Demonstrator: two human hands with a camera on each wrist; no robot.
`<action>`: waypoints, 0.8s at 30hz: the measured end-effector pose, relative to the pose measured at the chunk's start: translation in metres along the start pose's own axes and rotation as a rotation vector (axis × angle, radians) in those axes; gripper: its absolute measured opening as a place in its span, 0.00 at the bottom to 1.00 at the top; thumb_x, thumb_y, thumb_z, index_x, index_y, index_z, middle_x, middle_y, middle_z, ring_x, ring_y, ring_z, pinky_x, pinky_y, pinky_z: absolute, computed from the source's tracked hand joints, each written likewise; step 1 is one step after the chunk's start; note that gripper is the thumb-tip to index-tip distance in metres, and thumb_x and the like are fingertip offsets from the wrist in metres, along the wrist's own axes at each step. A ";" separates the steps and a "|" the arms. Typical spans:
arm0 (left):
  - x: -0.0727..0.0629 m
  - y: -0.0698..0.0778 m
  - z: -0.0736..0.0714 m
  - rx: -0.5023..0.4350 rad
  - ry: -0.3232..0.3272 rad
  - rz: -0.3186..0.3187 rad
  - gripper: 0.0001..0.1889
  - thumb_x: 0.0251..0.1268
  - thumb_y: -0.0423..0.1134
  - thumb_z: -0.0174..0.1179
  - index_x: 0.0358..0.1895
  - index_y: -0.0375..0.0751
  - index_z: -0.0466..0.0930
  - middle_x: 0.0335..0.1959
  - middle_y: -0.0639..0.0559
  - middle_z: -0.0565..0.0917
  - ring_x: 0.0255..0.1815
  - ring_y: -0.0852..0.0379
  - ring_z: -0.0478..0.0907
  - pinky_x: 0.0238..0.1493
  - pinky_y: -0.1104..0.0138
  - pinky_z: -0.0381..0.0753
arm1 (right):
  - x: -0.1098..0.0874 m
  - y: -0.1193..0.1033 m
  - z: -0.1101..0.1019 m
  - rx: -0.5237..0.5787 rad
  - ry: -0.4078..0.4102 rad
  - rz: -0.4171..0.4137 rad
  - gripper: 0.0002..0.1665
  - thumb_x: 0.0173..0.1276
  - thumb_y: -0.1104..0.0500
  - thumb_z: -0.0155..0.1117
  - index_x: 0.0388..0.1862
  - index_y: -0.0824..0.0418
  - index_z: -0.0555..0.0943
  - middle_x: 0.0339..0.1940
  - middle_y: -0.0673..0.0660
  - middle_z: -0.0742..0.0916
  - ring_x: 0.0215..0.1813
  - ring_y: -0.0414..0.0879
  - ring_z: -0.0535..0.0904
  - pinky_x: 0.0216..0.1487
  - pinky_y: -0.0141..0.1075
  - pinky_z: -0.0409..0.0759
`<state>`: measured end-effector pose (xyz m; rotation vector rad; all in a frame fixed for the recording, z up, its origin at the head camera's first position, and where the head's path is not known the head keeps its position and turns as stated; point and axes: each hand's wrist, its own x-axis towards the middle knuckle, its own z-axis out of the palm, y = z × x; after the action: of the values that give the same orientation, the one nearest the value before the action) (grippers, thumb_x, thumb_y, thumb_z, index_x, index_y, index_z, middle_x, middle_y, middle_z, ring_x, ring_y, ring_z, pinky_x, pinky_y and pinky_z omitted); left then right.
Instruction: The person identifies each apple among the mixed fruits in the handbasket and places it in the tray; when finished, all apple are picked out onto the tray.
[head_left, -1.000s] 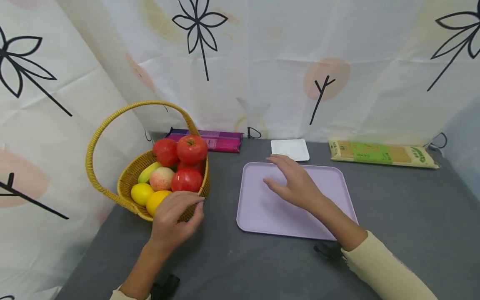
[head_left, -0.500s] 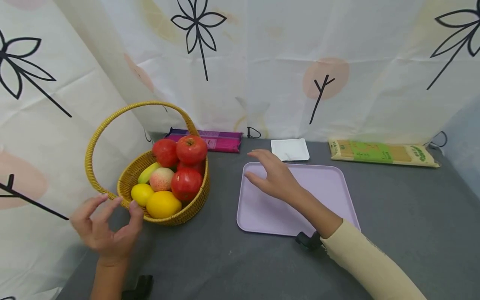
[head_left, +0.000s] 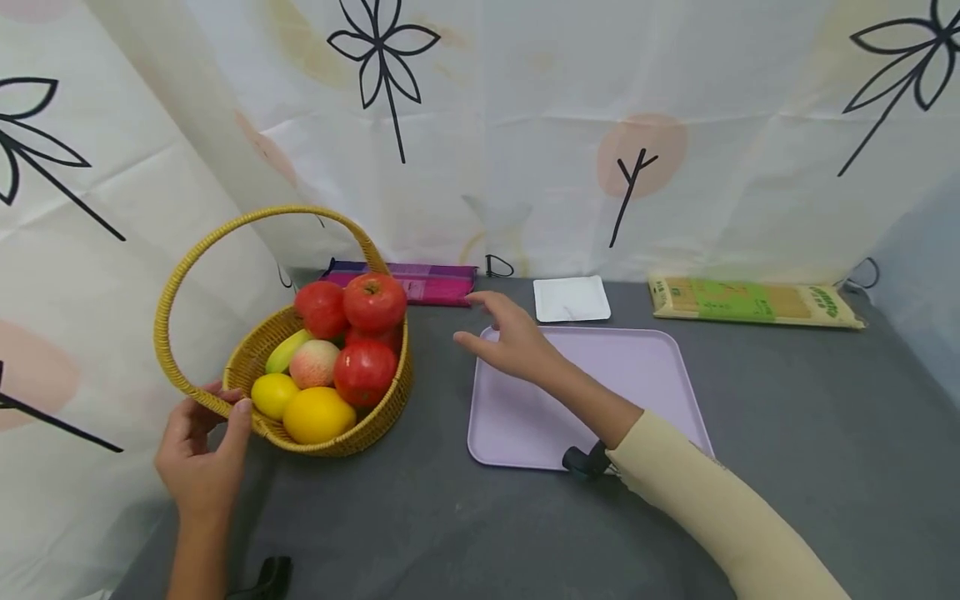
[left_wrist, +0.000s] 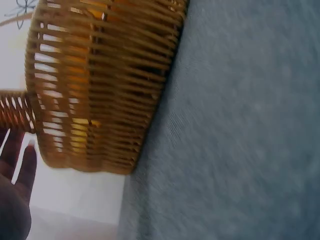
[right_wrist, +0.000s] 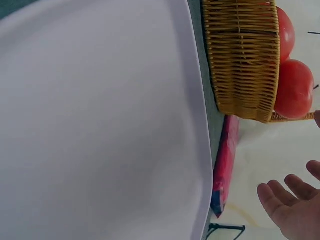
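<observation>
A yellow wicker basket (head_left: 390,408) with a tall arched handle (head_left: 177,287) stands at the left of the table. Fruit fills it: several red ones like pomegranates or apples (head_left: 366,372), a peach (head_left: 314,363), a yellow lemon (head_left: 274,395), an orange-yellow fruit (head_left: 319,415) and a green-yellow piece (head_left: 288,351). At the handle's near base my left hand (head_left: 201,454) has its fingers curled round the handle, thumb in front. My right hand (head_left: 517,340) hovers over the left part of a lilac tray (head_left: 495,433), fingers spread toward the basket and holding nothing.
Behind the basket lies a magenta packet (head_left: 438,283) along the curtain. A small white square dish (head_left: 572,298) sits behind the tray. At the back right is a long noodle-like packet (head_left: 753,302). A printed white curtain (head_left: 525,125) closes off the back and left.
My left hand swung left from in front of the basket, then came forward onto the handle's base. My right hand moved left over the tray toward the basket. The view shifted slightly.
</observation>
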<state>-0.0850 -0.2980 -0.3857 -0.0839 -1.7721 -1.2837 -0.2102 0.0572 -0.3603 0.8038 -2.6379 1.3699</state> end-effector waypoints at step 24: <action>-0.009 -0.026 -0.017 0.178 -0.166 -0.096 0.24 0.48 0.19 0.71 0.53 0.20 0.77 0.44 0.42 0.83 0.44 0.56 0.81 0.50 0.75 0.78 | 0.069 -0.044 0.065 0.177 -0.043 0.177 0.49 0.59 0.44 0.77 0.73 0.58 0.65 0.68 0.56 0.75 0.67 0.50 0.71 0.59 0.45 0.80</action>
<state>-0.0834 -0.3194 -0.4101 -0.0050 -2.0465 -1.2092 -0.2374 -0.0431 -0.3465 0.6343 -2.7064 1.6669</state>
